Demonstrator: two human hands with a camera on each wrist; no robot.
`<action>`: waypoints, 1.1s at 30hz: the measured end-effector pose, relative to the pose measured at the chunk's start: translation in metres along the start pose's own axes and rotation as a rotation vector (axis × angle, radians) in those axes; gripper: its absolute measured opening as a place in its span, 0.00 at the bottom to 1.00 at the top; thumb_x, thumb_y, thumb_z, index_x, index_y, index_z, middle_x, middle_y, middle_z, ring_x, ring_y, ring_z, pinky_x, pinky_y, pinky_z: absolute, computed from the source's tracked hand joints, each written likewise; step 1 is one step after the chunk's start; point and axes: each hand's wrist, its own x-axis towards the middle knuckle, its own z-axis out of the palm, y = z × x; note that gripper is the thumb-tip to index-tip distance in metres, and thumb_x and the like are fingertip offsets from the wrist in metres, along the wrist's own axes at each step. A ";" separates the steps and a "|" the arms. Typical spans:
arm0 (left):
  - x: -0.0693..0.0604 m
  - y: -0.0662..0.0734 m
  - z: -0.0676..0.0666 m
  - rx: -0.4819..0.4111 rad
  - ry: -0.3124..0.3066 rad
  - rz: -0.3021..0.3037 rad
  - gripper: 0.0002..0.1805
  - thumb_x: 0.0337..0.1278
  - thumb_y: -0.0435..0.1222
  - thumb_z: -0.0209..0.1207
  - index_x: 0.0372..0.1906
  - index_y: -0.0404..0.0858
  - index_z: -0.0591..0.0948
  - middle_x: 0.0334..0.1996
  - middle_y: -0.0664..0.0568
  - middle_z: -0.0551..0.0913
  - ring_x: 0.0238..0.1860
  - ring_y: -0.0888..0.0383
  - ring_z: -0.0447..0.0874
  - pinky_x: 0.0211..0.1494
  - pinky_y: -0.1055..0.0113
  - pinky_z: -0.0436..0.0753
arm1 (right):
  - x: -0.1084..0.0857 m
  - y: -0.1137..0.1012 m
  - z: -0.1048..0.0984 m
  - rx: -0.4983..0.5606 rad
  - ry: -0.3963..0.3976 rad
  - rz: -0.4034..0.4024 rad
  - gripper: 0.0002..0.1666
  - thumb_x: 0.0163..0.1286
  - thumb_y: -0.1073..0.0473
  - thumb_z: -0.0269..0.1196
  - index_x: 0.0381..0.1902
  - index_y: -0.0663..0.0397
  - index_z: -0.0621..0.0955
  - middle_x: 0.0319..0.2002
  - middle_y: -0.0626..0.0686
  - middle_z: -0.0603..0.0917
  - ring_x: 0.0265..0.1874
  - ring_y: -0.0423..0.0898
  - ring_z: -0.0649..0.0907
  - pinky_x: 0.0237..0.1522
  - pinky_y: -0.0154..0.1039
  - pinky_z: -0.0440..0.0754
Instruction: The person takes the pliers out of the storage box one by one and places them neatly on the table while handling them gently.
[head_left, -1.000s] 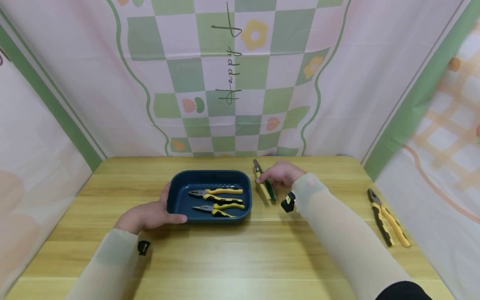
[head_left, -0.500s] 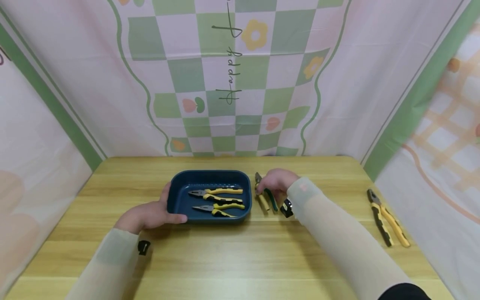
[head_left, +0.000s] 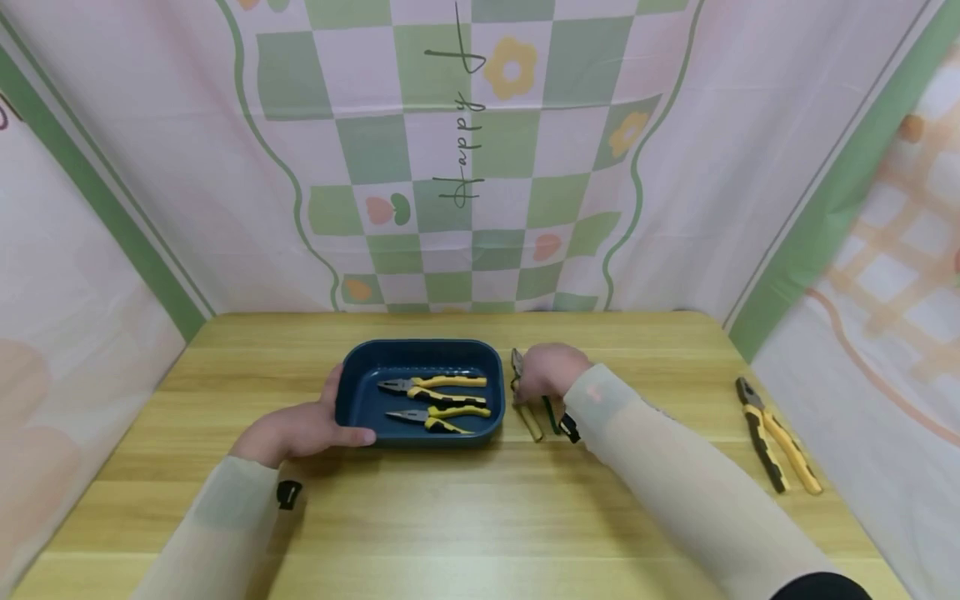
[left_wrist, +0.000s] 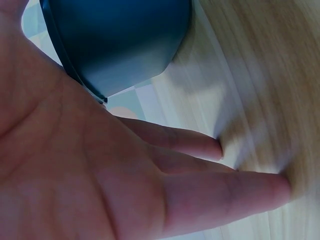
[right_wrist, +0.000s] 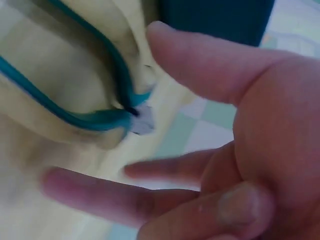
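Note:
A dark blue tray stands on the table, with two pairs of yellow-and-black pliers lying inside: combination pliers above needle-nose pliers. My left hand rests against the tray's left end, thumb along the front wall. In the left wrist view its fingers are straight and reach toward the table. Just right of the tray, my right hand is over pliers with one yellow and one green handle. The right wrist view shows these pliers blurred, between spread thumb and fingers, apparently without a grip.
Another pair of yellow-and-black pliers lies near the right edge of the wooden table. A printed cloth hangs behind the table and along both sides.
The pliers beside the tray have shifted toward me and turned slightly, and my right hand has moved down over them. The left hand and tray stay put.

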 end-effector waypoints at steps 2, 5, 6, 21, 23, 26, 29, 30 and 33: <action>0.000 0.001 0.000 0.009 -0.003 -0.015 0.73 0.51 0.64 0.66 0.76 0.41 0.22 0.74 0.26 0.50 0.64 0.35 0.65 0.64 0.36 0.63 | -0.004 -0.003 -0.001 -0.084 0.075 -0.043 0.21 0.58 0.46 0.73 0.41 0.56 0.83 0.35 0.53 0.83 0.32 0.51 0.79 0.34 0.47 0.79; -0.001 0.002 0.000 0.014 -0.008 -0.022 0.73 0.52 0.63 0.66 0.76 0.41 0.21 0.73 0.25 0.52 0.63 0.35 0.66 0.64 0.36 0.64 | -0.008 -0.008 0.000 -0.176 0.134 -0.130 0.26 0.56 0.51 0.74 0.49 0.56 0.80 0.39 0.53 0.84 0.37 0.51 0.80 0.41 0.49 0.79; -0.002 0.002 -0.001 0.013 -0.007 -0.021 0.73 0.52 0.63 0.66 0.76 0.41 0.21 0.73 0.25 0.52 0.63 0.35 0.67 0.64 0.36 0.64 | -0.009 -0.009 0.001 -0.204 0.138 -0.147 0.30 0.55 0.52 0.75 0.53 0.58 0.80 0.41 0.54 0.84 0.38 0.51 0.80 0.42 0.48 0.80; -0.002 0.000 0.001 0.004 0.005 -0.012 0.73 0.51 0.63 0.67 0.76 0.41 0.22 0.74 0.25 0.49 0.65 0.34 0.64 0.64 0.35 0.63 | -0.019 -0.001 0.021 -0.263 0.131 -0.209 0.39 0.53 0.46 0.78 0.58 0.59 0.79 0.39 0.53 0.86 0.33 0.46 0.82 0.37 0.47 0.82; -0.002 0.000 0.000 0.014 0.006 -0.016 0.74 0.50 0.64 0.67 0.76 0.41 0.22 0.73 0.25 0.50 0.64 0.34 0.65 0.64 0.35 0.64 | -0.020 0.000 0.022 -0.238 0.144 -0.214 0.40 0.52 0.47 0.78 0.58 0.59 0.79 0.38 0.53 0.85 0.33 0.47 0.81 0.38 0.48 0.82; -0.002 0.001 0.000 0.023 0.006 -0.017 0.74 0.50 0.64 0.67 0.76 0.40 0.22 0.73 0.24 0.51 0.64 0.34 0.65 0.63 0.35 0.64 | -0.023 0.003 0.024 -0.222 0.149 -0.212 0.37 0.52 0.47 0.79 0.56 0.59 0.80 0.33 0.51 0.84 0.31 0.47 0.80 0.38 0.48 0.81; -0.002 0.001 0.001 0.008 0.007 -0.016 0.73 0.50 0.64 0.67 0.76 0.41 0.23 0.73 0.25 0.50 0.65 0.34 0.65 0.64 0.35 0.64 | -0.027 0.007 0.024 -0.229 0.148 -0.218 0.32 0.53 0.49 0.78 0.51 0.59 0.81 0.27 0.48 0.81 0.28 0.46 0.79 0.37 0.47 0.81; -0.002 0.002 0.001 0.007 0.007 -0.018 0.73 0.50 0.64 0.67 0.76 0.41 0.23 0.74 0.25 0.50 0.65 0.34 0.64 0.64 0.35 0.64 | -0.029 0.008 0.025 -0.227 0.150 -0.219 0.31 0.53 0.49 0.78 0.49 0.58 0.81 0.26 0.48 0.80 0.27 0.46 0.78 0.36 0.47 0.81; -0.002 0.001 0.000 0.010 0.007 -0.019 0.73 0.50 0.64 0.67 0.76 0.41 0.22 0.74 0.25 0.50 0.65 0.34 0.64 0.64 0.35 0.64 | -0.032 0.014 0.025 -0.207 0.148 -0.213 0.32 0.52 0.49 0.78 0.51 0.59 0.81 0.28 0.49 0.81 0.28 0.47 0.79 0.37 0.49 0.80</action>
